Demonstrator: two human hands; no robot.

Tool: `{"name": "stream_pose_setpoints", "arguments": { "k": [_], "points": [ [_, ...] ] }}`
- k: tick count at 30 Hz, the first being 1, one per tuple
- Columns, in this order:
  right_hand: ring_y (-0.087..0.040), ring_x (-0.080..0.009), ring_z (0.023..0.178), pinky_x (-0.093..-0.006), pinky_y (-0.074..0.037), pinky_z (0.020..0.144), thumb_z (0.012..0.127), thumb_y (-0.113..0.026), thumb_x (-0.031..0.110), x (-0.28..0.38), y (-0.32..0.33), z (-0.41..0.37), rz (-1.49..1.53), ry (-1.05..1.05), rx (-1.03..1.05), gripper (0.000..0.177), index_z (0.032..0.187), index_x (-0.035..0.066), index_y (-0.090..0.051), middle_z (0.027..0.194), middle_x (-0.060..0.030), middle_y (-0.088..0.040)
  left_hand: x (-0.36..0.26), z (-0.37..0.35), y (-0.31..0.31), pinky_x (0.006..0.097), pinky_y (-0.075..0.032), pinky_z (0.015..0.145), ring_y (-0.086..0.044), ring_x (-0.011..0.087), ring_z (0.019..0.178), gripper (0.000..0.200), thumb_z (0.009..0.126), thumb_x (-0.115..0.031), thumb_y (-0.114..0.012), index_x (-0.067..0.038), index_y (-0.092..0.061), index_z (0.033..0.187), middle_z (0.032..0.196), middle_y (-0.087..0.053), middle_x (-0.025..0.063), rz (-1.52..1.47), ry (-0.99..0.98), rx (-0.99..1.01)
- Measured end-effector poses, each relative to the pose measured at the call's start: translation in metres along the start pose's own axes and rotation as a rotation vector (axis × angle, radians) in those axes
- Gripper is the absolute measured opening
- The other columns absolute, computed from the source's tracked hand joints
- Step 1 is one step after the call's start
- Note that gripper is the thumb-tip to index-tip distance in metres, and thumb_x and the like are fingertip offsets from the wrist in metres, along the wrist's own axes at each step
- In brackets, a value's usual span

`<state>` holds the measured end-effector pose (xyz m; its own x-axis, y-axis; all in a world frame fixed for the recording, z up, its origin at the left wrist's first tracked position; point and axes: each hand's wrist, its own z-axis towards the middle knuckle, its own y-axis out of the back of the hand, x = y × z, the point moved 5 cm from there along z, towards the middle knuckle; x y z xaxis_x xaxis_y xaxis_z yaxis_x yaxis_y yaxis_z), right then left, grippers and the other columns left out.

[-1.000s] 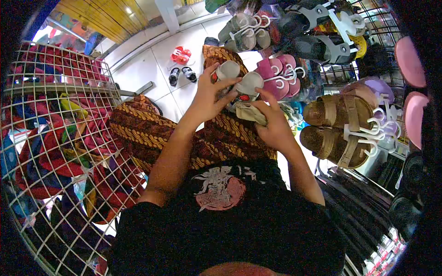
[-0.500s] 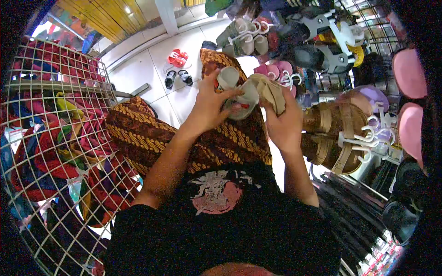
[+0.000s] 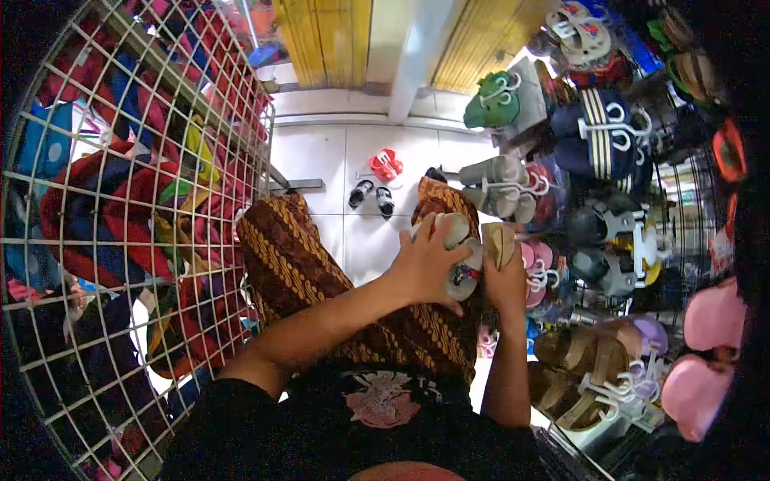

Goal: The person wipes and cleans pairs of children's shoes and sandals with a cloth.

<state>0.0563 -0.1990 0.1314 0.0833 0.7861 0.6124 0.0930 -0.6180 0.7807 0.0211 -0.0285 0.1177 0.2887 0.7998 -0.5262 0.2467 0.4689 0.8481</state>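
In front of my lap, my left hand (image 3: 425, 263) grips a pair of small grey sandals (image 3: 464, 286), its fingers wrapped over them. One sandal lies above the other, and a bit of red and blue shows on the lower one. To their right, my right hand (image 3: 504, 287) pinches a folded tan cloth (image 3: 499, 243) upright, close beside the sandals. Both hands are over my brown patterned trousers (image 3: 293, 248).
A wire grid (image 3: 144, 240) with colourful goods behind it stands at my left. Racks of hanging footwear line my right, including brown sandals (image 3: 577, 361) and pink ones (image 3: 698, 393). Small black sandals (image 3: 373, 198) and a red pair (image 3: 386, 165) lie on the white floor (image 3: 309, 148).
My view has tilted up and shifted, so more of the far wall shows. The tan cloth has moved from against the sandals to a little apart on their right. Both hands keep their hold.
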Motion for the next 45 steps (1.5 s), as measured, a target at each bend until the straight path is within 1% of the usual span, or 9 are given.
{"name": "stream_pose_setpoints", "arguments": {
  "k": [9,10,12,14,22,25,28,42,45],
  "points": [
    [-0.059,-0.041,0.113,-0.047,-0.046,0.096,0.093,-0.057,0.015,0.017,-0.022,0.02,-0.045,0.223,0.041,0.043,0.133,0.002,-0.05,0.124,-0.0242,-0.06,0.018,0.006,0.0,0.0707,-0.012,0.112,-0.048,0.0426,0.124,0.088,0.063,-0.062,-0.077,-0.021,-0.053,0.138,0.124,-0.055,0.0234,0.079,-0.156,-0.024],
    [-0.056,-0.0412,0.116,-0.0474,-0.042,0.1,0.095,-0.053,0.015,0.016,-0.027,0.025,-0.13,0.263,0.064,0.04,0.133,0.003,-0.051,0.128,-0.0246,-0.056,0.022,0.011,-0.002,0.0622,-0.031,0.107,-0.057,0.0408,0.113,0.082,0.068,-0.054,-0.077,-0.016,-0.052,0.137,0.118,-0.059,0.0235,-0.002,-0.156,-0.047],
    [-0.056,-0.0438,0.115,-0.0476,-0.044,0.102,0.093,-0.056,0.018,0.05,-0.015,0.035,-0.013,0.4,0.067,0.044,0.133,0.002,-0.05,0.126,-0.0267,-0.057,0.032,0.017,-0.006,0.0559,-0.039,0.1,-0.058,0.0397,0.11,0.085,0.063,-0.057,-0.082,-0.015,-0.053,0.131,0.11,-0.062,0.0215,-0.111,-0.036,0.078],
    [-0.059,-0.0454,0.11,-0.0482,-0.047,0.097,0.09,-0.06,0.023,0.049,-0.025,0.05,-0.062,0.099,0.121,0.048,0.131,0.001,-0.051,0.12,-0.0271,-0.061,0.049,0.022,-0.009,0.0496,-0.047,0.085,-0.062,0.0387,0.105,0.089,0.06,-0.06,-0.084,-0.015,-0.052,0.13,0.101,-0.065,0.0194,-0.121,0.016,0.159],
    [-0.064,-0.0455,0.1,-0.0525,-0.052,0.086,0.086,-0.068,0.04,0.068,-0.028,0.094,-0.212,0.086,0.18,0.047,0.116,0.004,-0.06,0.11,-0.0271,-0.066,0.094,0.031,0.009,0.0494,-0.041,0.094,-0.058,0.0357,0.106,0.07,0.059,-0.034,-0.089,-0.023,-0.063,0.122,0.108,-0.059,0.014,0.094,-0.096,-0.12],
    [-0.066,-0.0433,0.094,-0.0511,-0.053,0.079,0.084,-0.07,0.046,0.078,0.009,0.063,-0.402,0.004,0.198,0.047,0.112,0.009,-0.063,0.099,-0.0229,-0.069,0.08,0.03,0.007,0.0497,-0.039,0.099,-0.055,0.0356,0.111,0.075,0.057,-0.044,-0.088,-0.017,-0.063,0.123,0.108,-0.058,0.0159,0.078,-0.07,-0.035],
    [-0.067,-0.0415,0.091,-0.051,-0.053,0.076,0.082,-0.07,0.051,0.075,0.013,0.041,-0.51,-0.014,0.18,0.048,0.108,0.011,-0.064,0.093,-0.0206,-0.069,0.059,0.022,0.021,0.044,-0.038,0.093,-0.059,0.0301,0.098,0.057,0.063,-0.018,-0.083,-0.025,-0.064,0.116,0.1,-0.056,0.0111,-0.026,-0.196,-0.072],
    [-0.068,-0.0394,0.093,-0.0515,-0.054,0.08,0.082,-0.071,0.046,0.058,0.036,0.023,-0.547,-0.108,-0.078,0.045,0.111,0.012,-0.066,0.101,-0.0192,-0.071,0.034,0.011,0.003,0.0469,-0.039,0.095,-0.06,0.0316,0.098,0.045,0.073,-0.018,-0.076,-0.022,-0.063,0.116,0.098,-0.057,0.0135,-0.001,-0.29,-0.188],
    [-0.068,-0.0396,0.092,-0.0519,-0.054,0.079,0.083,-0.071,0.048,0.054,0.025,0.015,-0.52,0.015,0.156,0.045,0.11,0.011,-0.066,0.097,-0.0189,-0.071,0.035,0.011,0.002,0.0477,-0.039,0.096,-0.06,0.0315,0.1,0.042,0.076,-0.016,-0.072,-0.022,-0.062,0.116,0.099,-0.057,0.0136,0.056,-0.277,-0.172]
  ]
}}
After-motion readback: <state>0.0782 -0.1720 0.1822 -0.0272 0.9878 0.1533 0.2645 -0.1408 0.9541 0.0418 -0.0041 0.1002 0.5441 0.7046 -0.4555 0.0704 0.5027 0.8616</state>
